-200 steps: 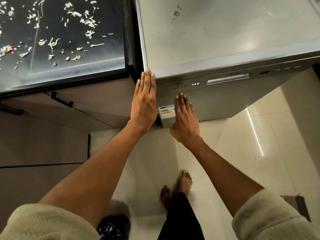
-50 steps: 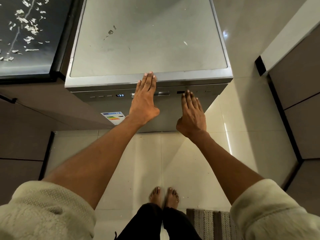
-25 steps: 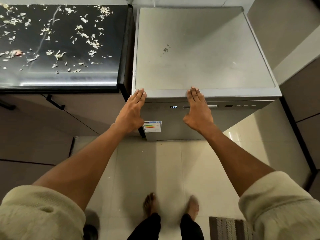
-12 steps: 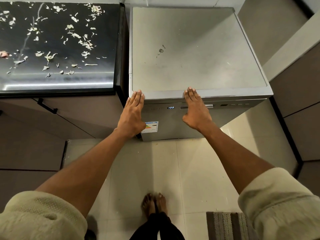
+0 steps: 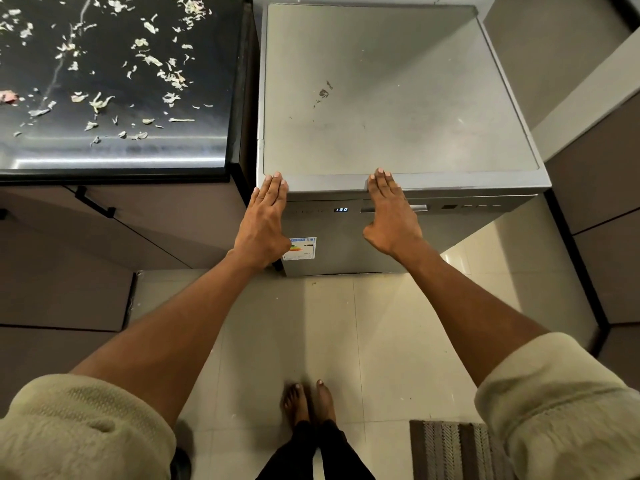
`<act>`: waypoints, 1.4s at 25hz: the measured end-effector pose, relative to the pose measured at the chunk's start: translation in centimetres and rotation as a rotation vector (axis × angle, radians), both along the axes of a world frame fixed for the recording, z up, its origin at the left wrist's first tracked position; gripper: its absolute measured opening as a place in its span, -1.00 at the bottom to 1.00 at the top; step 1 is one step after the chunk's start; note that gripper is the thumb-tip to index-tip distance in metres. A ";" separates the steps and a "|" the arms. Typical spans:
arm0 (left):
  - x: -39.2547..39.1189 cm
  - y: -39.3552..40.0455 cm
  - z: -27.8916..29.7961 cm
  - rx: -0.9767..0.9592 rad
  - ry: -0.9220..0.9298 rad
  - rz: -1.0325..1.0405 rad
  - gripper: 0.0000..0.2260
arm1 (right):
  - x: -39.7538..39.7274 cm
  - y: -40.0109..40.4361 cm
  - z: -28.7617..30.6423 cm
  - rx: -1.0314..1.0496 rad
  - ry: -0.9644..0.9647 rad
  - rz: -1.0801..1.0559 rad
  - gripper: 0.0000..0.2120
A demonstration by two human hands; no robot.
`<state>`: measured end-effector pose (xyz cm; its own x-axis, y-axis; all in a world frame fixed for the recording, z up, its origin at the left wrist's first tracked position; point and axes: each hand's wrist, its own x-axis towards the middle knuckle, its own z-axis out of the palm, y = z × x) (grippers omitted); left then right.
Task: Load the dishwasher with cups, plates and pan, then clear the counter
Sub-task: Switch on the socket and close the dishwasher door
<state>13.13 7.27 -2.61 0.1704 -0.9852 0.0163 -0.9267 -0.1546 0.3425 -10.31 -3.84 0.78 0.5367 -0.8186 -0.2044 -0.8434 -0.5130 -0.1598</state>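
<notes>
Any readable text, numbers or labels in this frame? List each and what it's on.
"130": lit blue digits on the display of the dishwasher control strip.
Energy label sticker on the dishwasher door: coloured rating bars show, its header and fine print too small to read.
Markings beside the buttons at the right of the control strip: too faint to read.
Nothing else legible.

counter [image 5: 114,81] cut off at left, rug [image 5: 453,452] cropped below, dishwasher [image 5: 381,98] interior hidden
</notes>
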 end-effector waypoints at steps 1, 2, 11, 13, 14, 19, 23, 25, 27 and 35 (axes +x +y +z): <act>0.0 0.0 0.0 0.002 0.001 0.003 0.04 | 0.0 0.0 0.0 -0.002 0.000 0.003 -0.10; -0.1 0.0 0.0 0.004 0.001 0.005 0.04 | 0.0 0.0 0.0 -0.004 0.000 0.006 -0.10; -0.5 -0.1 0.8 0.062 -0.034 0.011 0.05 | 0.0 0.0 0.1 0.016 -0.004 0.005 -0.08; -0.6 -0.1 1.1 0.085 -0.036 0.013 0.05 | 0.0 0.1 0.1 0.024 -0.012 0.002 -0.08; -0.6 -0.2 1.1 0.096 -0.038 0.012 0.05 | 0.1 0.1 0.0 0.029 -0.016 0.000 -0.07; -0.8 -0.4 1.7 0.131 -0.046 0.022 0.05 | 0.0 -0.1 0.2 0.029 -0.026 0.005 -0.08; -1.1 -0.4 2.0 0.146 -0.038 0.037 0.05 | -0.1 -0.1 0.1 0.034 -0.024 0.009 -0.08; -1.2 -0.4 2.1 0.154 -0.032 0.042 0.05 | -0.1 -0.1 0.1 0.040 -0.039 0.004 -0.08; -1.2 -0.5 2.1 0.154 -0.033 0.047 0.05 | -0.1 -0.1 0.0 0.039 -0.047 0.005 -0.07; -1.5 -0.6 2.1 0.151 -0.022 0.069 0.05 | -0.2 0.0 -0.1 0.032 -0.031 0.013 -0.05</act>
<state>11.64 6.68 -0.55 0.2391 -0.9628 -0.1260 -0.9192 -0.2662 0.2900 -10.55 -3.88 0.65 0.5535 -0.8051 -0.2133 -0.8312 -0.5179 -0.2022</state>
